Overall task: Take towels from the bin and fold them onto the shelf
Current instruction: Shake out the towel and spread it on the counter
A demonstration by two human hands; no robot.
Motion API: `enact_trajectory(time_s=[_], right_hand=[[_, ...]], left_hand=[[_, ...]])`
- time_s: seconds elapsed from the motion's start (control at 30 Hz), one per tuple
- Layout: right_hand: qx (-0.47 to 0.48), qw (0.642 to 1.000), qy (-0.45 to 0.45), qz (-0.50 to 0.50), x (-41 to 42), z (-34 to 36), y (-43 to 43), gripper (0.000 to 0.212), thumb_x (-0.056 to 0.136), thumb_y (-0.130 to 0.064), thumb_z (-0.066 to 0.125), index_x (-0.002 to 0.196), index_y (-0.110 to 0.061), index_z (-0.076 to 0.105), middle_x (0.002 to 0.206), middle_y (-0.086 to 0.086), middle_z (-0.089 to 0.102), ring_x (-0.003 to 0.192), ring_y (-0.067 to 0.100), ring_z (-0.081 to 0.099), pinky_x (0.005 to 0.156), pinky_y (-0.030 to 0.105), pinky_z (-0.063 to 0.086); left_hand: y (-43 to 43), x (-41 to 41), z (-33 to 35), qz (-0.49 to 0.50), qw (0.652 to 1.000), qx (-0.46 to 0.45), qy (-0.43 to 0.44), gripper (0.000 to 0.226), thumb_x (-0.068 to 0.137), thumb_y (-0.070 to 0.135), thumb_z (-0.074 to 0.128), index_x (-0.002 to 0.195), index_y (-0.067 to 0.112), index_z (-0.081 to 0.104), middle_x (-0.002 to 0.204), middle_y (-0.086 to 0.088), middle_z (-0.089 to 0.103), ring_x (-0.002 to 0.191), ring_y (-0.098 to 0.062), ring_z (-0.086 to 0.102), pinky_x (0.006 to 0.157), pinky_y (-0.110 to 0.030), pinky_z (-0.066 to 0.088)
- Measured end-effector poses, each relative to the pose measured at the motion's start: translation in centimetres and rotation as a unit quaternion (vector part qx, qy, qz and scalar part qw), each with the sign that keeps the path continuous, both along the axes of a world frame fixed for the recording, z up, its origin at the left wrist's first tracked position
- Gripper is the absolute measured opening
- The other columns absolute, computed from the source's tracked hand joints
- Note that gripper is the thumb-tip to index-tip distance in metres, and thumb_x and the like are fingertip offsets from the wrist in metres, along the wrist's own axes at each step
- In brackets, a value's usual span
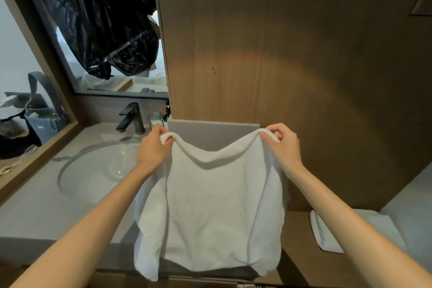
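A white towel [210,206] hangs in front of me, doubled over, its lower edge drooping over a dark bin [243,272] at the bottom of the view. My left hand [152,147] pinches the towel's top left corner. My right hand [286,145] pinches the top right corner, and the top edge sags between them. A folded white towel [327,231] lies on the brown wooden shelf [295,241] at the lower right.
A grey counter with a round sink [93,170] and a black tap [131,118] lies to the left, a glass [155,119] beside the tap. A mirror covered by a black plastic bag [98,18] hangs above. A wood-panelled wall [280,54] stands straight ahead.
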State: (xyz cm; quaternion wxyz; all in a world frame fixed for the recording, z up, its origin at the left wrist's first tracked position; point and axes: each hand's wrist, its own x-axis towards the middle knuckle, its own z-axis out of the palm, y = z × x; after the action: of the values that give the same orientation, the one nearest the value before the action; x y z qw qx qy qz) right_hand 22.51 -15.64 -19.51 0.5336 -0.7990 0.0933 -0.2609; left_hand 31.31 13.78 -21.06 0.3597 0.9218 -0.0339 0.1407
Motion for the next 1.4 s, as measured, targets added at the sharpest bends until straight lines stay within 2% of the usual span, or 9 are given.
enact_trajectory(time_s=[0.2, 0.53, 0.7, 0.83, 0.93, 1.0, 1.13, 1.33, 1.4], right_hand=[[0.011, 0.998, 0.049, -0.028, 6.9, -3.0, -2.9, 0.007, 0.089, -0.025, 0.068, 0.092, -0.023, 0.062, 0.088, -0.009, 0.063, 0.082, 0.012, 0.059, 0.068, 0.017, 0.045], [-0.126, 0.966, 0.211, -0.077, 12.5, -11.1, -5.9, 0.006, 0.093, -0.026, 0.06, 0.098, -0.024, 0.065, 0.1, 0.0, 0.067, 0.093, 0.021, 0.06, 0.075, 0.034, 0.05], [-0.323, 0.88, 0.347, -0.027, 12.3, -13.9, -4.5, 0.041, 0.093, -0.032, 0.058, 0.131, -0.021, 0.05, 0.131, 0.011, 0.048, 0.123, 0.033, 0.038, 0.099, 0.04, 0.036], [-0.352, 0.839, 0.382, 0.164, 9.8, -16.4, 0.5, 0.068, 0.078, -0.059, 0.035, 0.142, -0.034, 0.039, 0.148, 0.003, 0.034, 0.132, 0.029, 0.033, 0.108, 0.037, 0.027], [-0.356, 0.795, 0.441, 0.216, 7.8, -19.3, 4.0, 0.09, 0.065, -0.088, 0.018, 0.145, -0.048, 0.025, 0.159, -0.005, 0.009, 0.14, 0.031, 0.019, 0.113, 0.051, 0.022], [-0.341, 0.79, 0.46, 0.218, 7.0, -20.4, 5.1, 0.085, 0.073, -0.087, 0.035, 0.147, -0.053, 0.013, 0.16, -0.008, -0.008, 0.146, 0.035, -0.001, 0.115, 0.062, 0.011], [-0.313, 0.797, 0.463, 0.231, 7.3, -20.2, 5.2, 0.082, 0.071, -0.086, 0.047, 0.137, -0.064, 0.004, 0.159, -0.011, -0.021, 0.145, 0.04, -0.02, 0.116, 0.065, 0.002], [-0.3, 0.783, 0.498, 0.223, 9.1, -18.6, 5.8, 0.082, 0.081, -0.06, 0.066, 0.146, -0.058, 0.015, 0.161, -0.01, -0.018, 0.144, 0.043, -0.02, 0.11, 0.069, 0.004], [-0.292, 0.785, 0.5, 0.22, 9.4, -18.4, 5.9, 0.083, 0.08, -0.06, 0.068, 0.145, -0.058, 0.016, 0.161, -0.011, -0.017, 0.145, 0.041, -0.019, 0.11, 0.068, 0.004]], left_hand=[[0.3, 7.6, -3.2, 0.034, 0.998, 0.035, 0.029, 0.018, 0.096, 0.022, 0.055, 0.107, 0.01, 0.049, 0.093, -0.007, 0.06, 0.078, -0.023, 0.051, 0.065, -0.034, 0.038], [-0.8, 13.7, -11.3, -0.024, 0.993, 0.059, 0.097, 0.019, 0.095, 0.009, 0.047, 0.114, 0.012, 0.046, 0.105, -0.011, 0.055, 0.093, -0.031, 0.053, 0.074, -0.035, 0.039], [-0.6, 14.9, -13.5, -0.038, 0.978, 0.127, 0.16, 0.031, 0.093, 0.014, 0.051, 0.124, 0.02, 0.051, 0.12, -0.017, 0.049, 0.108, -0.037, 0.051, 0.092, -0.043, 0.042], [-1.6, 11.8, -14.2, -0.11, 0.968, 0.219, 0.063, 0.046, 0.09, 0.015, 0.059, 0.134, 0.019, 0.049, 0.138, -0.013, 0.042, 0.128, -0.035, 0.038, 0.102, -0.047, 0.033], [-3.0, 7.5, -15.5, -0.214, 0.949, 0.23, 0.03, 0.035, 0.09, 0.023, 0.061, 0.125, 0.021, 0.059, 0.141, -0.009, 0.047, 0.135, -0.034, 0.037, 0.112, -0.052, 0.025], [-3.3, 4.3, -16.8, -0.244, 0.933, 0.257, 0.062, 0.036, 0.092, 0.031, 0.059, 0.128, 0.027, 0.058, 0.147, -0.005, 0.042, 0.141, -0.032, 0.031, 0.116, -0.057, 0.011], [-1.2, 0.8, -19.6, -0.178, 0.94, 0.287, 0.055, 0.05, 0.078, 0.026, 0.072, 0.125, 0.028, 0.057, 0.143, -0.016, 0.045, 0.133, -0.042, 0.039, 0.101, -0.071, 0.021], [2.9, 0.5, -19.9, -0.061, 0.981, 0.135, 0.123, 0.067, 0.083, 0.04, 0.07, 0.142, 0.033, 0.04, 0.156, -0.023, 0.015, 0.138, -0.045, 0.019, 0.107, -0.058, 0.032], [3.4, 1.2, -19.5, -0.03, 0.977, 0.084, 0.192, 0.068, 0.085, 0.048, 0.064, 0.144, 0.039, 0.033, 0.153, -0.022, 0.021, 0.134, -0.042, 0.025, 0.106, -0.048, 0.032]])
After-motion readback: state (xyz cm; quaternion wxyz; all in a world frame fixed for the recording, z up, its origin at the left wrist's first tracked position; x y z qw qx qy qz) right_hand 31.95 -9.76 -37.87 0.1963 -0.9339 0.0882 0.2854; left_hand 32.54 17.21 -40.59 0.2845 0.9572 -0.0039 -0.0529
